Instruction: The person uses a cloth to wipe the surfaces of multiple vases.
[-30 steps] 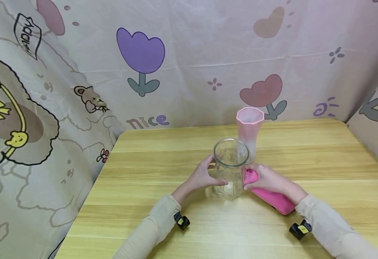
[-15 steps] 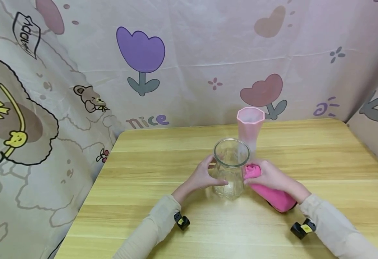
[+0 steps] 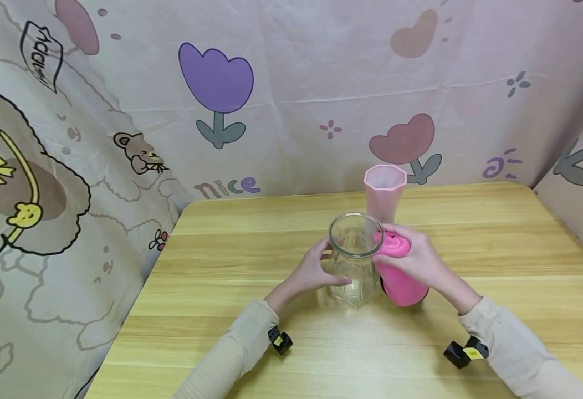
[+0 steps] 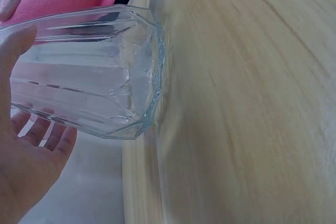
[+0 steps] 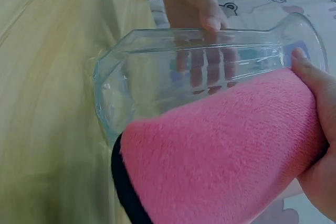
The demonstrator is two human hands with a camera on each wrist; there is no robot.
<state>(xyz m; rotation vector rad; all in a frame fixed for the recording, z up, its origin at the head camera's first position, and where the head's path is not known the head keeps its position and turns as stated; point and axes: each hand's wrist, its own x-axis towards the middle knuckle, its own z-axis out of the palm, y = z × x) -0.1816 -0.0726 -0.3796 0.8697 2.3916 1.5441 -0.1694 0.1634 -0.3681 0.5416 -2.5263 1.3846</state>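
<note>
A clear glass vase (image 3: 355,266) with a wide round mouth stands upright on the wooden table. My left hand (image 3: 313,271) holds it from the left, thumb in front and fingers curled behind. In the left wrist view, the vase's faceted wall (image 4: 84,72) shows against that palm. A rolled pink towel (image 3: 402,285) with a dark edge is held at its top by my right hand (image 3: 423,257). The roll is nearly upright, just right of the vase. In the right wrist view, the towel (image 5: 220,150) overlaps the glass, so I cannot tell if they touch.
Behind the glass vase stands a tall pink vase (image 3: 384,202) with an angular rim, its lower part hidden. The wooden table (image 3: 231,249) ends at a patterned cloth backdrop (image 3: 301,72). A small black camera sits on each wrist.
My right hand has raised the towel's rolled end and turned it from slanting on the table to nearly upright, close to the glass vase. My left hand and the vase have stayed put.
</note>
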